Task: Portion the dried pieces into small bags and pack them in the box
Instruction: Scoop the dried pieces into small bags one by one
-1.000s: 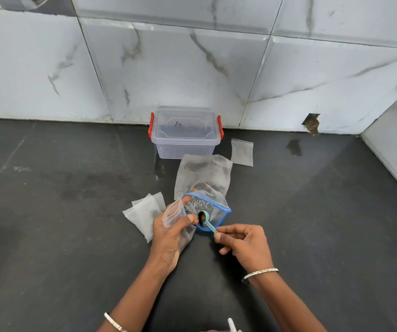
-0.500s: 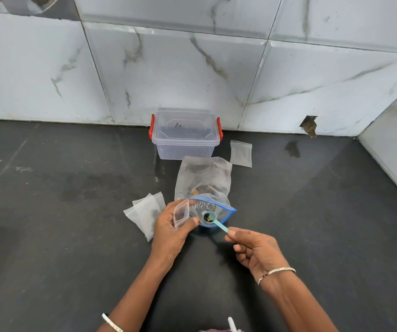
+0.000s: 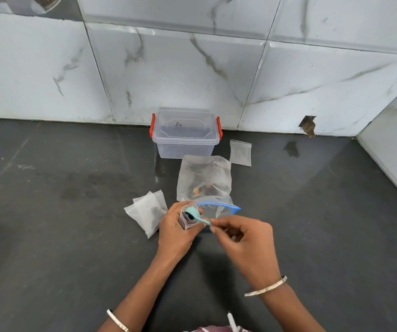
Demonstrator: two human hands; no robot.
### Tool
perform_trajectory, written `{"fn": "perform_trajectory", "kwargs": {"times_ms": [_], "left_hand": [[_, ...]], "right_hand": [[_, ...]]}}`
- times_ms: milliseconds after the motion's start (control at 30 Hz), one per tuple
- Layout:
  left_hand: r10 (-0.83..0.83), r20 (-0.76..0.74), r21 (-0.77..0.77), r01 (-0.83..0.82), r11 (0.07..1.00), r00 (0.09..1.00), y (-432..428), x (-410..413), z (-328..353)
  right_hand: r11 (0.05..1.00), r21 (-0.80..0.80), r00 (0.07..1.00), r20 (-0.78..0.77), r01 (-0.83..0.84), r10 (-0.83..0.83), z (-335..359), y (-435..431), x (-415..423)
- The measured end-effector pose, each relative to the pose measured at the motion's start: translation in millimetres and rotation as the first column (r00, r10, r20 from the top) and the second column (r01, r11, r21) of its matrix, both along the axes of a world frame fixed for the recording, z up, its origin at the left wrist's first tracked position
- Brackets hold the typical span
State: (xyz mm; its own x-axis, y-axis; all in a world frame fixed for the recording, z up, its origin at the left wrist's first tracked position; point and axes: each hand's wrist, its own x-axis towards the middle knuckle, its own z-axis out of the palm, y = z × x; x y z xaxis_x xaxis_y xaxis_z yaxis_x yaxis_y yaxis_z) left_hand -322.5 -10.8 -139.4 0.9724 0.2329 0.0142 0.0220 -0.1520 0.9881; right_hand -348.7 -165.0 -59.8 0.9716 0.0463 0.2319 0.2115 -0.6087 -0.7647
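Observation:
My left hand (image 3: pixel 174 232) holds a small clear bag (image 3: pixel 186 220) open at its mouth. My right hand (image 3: pixel 245 238) pinches the handle of a small teal scoop (image 3: pixel 194 215), whose bowl is tipped into the small bag's mouth. Just behind lies the large zip bag with a blue seal (image 3: pixel 219 208), dried brown pieces (image 3: pixel 203 189) showing through it. The clear plastic box with red latches (image 3: pixel 185 134) stands lidded by the wall.
A pile of empty small bags (image 3: pixel 146 212) lies left of my left hand. One more small bag (image 3: pixel 240 153) lies right of the box. The dark counter (image 3: pixel 60 212) meets tiled walls at the back and right.
My right hand has lifted the scoop out of the large zip bag and carried it left into the mouth of the small bag in my left hand.

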Motion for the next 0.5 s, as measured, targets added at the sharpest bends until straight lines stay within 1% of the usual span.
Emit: {"fn": "perform_trajectory", "kwargs": {"times_ms": [33, 67, 133, 200, 267, 333, 367, 400, 433, 500], "left_hand": [[-0.001, 0.005, 0.002, 0.001, 1.0, 1.0, 0.2, -0.2, 1.2], [-0.007, 0.005, 0.002, 0.007, 1.0, 1.0, 0.5, -0.4, 1.9], [-0.019, -0.009, 0.002, 0.019, 1.0, 1.0, 0.9, 0.1, 1.4], [-0.016, -0.021, -0.007, 0.016, 1.0, 1.0, 1.9, 1.1, -1.5], [-0.016, -0.025, -0.023, 0.015, 1.0, 1.0, 2.5, 1.0, -1.9], [-0.018, -0.047, -0.026, 0.016, 1.0, 0.999, 2.5, 0.2, -1.5], [-0.02, -0.061, -0.02, 0.018, 1.0, 0.998, 2.5, 0.2, -1.8], [-0.026, -0.069, -0.016, 0.025, 1.0, 0.997, 3.0, -0.6, -2.1], [-0.03, -0.073, -0.015, 0.029, 0.999, 0.997, 3.1, -1.2, -1.0], [-0.041, -0.075, -0.021, 0.04, 0.999, 0.996, 4.7, -2.7, 2.9]], "right_hand": [[0.987, -0.159, 0.989, 0.14, -0.03, 0.052, -4.3, 1.9, -2.3], [0.966, -0.257, 0.968, 0.229, -0.04, 0.101, -7.1, 3.1, -4.3], [0.947, -0.32, 0.925, 0.356, -0.015, 0.135, -11.2, 3.5, -6.5], [0.957, -0.292, 0.904, 0.409, 0.001, 0.124, -13.0, 3.5, -7.3], [0.986, -0.168, 0.927, 0.37, -0.002, 0.065, -11.5, 3.9, -7.7], [0.999, 0.022, 0.961, 0.276, 0.026, -0.031, -6.8, 4.2, -8.1], [0.991, 0.122, 0.974, 0.209, 0.058, -0.083, -3.7, 4.3, -7.5], [0.969, 0.23, 0.987, 0.115, 0.085, -0.114, -0.3, 4.7, -6.6], [0.932, 0.348, 0.994, 0.001, 0.103, -0.11, 2.9, 3.9, -4.3], [0.8, 0.58, 0.975, -0.22, 0.152, -0.026, 7.2, -0.3, 0.9]]}}
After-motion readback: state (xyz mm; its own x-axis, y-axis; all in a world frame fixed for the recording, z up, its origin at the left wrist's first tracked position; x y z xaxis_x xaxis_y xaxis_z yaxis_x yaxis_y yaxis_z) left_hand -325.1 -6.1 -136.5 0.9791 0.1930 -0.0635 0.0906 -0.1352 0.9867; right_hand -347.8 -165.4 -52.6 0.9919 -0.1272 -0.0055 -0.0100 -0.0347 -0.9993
